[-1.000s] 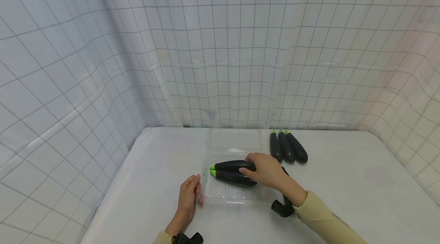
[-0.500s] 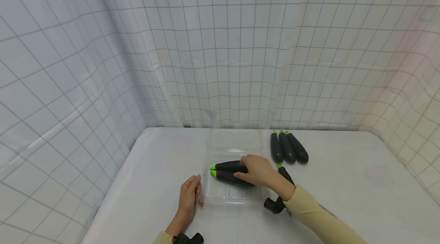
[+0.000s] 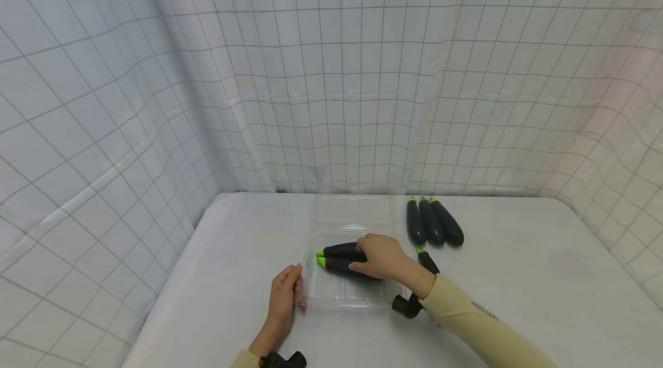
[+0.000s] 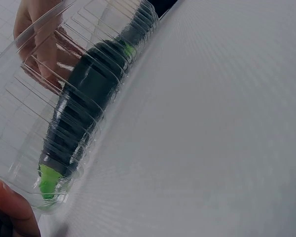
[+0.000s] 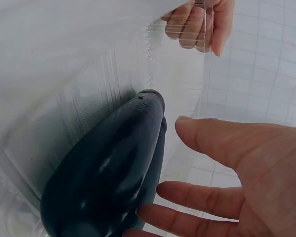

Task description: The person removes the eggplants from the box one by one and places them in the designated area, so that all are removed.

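Two dark eggplants, the far one (image 3: 342,250) and the near one (image 3: 342,265), lie side by side in a clear plastic clamshell container (image 3: 328,293), green stems to the left. Over their right ends is my right hand (image 3: 382,258). In the right wrist view its fingers (image 5: 200,197) stretch out, tips at the far eggplant, while the thumb stands off the near eggplant (image 5: 103,168). My left hand (image 3: 282,294) pinches the container's left edge; its thumb (image 4: 12,205) shows at the corner in the left wrist view.
The container's lid (image 3: 354,211) lies folded back behind it. Another eggplant (image 3: 427,262) lies right of the container, partly hidden by my right wrist. Three more eggplants (image 3: 432,223) lie at the back right of the white table (image 3: 518,276). A gridded white curtain (image 3: 331,68) hangs behind.
My right hand has slid a little to the left along the eggplants, uncovering the loose eggplant beside the container. My left hand has stayed at the container's edge.
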`<action>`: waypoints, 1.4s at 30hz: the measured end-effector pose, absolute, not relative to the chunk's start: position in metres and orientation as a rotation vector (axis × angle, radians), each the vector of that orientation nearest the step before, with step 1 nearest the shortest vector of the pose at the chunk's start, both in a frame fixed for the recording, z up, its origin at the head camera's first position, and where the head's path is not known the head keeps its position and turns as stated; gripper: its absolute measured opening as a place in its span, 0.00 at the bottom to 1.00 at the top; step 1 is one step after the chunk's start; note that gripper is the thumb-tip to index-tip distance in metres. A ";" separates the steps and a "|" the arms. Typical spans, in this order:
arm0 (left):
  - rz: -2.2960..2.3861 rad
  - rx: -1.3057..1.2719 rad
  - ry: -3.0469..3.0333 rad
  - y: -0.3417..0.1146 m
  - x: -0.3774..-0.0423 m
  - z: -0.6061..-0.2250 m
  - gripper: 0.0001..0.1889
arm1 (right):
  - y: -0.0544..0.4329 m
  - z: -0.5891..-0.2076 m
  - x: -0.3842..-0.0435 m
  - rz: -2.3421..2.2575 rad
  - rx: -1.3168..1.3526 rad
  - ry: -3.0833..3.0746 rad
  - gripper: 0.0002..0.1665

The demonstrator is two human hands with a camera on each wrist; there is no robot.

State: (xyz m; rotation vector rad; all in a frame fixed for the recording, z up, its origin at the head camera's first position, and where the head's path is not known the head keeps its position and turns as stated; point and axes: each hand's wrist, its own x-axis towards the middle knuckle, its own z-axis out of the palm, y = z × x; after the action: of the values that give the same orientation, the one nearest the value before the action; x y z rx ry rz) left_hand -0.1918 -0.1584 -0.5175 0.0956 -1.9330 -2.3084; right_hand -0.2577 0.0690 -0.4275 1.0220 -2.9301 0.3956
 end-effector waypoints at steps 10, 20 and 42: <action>-2.333 0.087 -1.940 -0.159 -0.189 -0.513 0.27 | 0.064 -0.427 -0.262 0.291 1.005 -3.001 0.19; -2.313 0.079 -1.943 -0.158 -0.189 -0.515 0.22 | 0.062 -0.428 -0.261 0.211 1.013 -3.032 0.20; -2.329 0.111 -1.928 -0.158 -0.191 -0.516 0.22 | 0.061 -0.427 -0.260 0.106 1.064 -3.036 0.21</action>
State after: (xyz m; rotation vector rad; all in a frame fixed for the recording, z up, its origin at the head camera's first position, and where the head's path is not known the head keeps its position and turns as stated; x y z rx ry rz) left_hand -0.1907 -0.1583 -0.5156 0.1112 -1.9280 -2.3290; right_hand -0.2598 0.0607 -0.4271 1.0637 -3.0355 0.1056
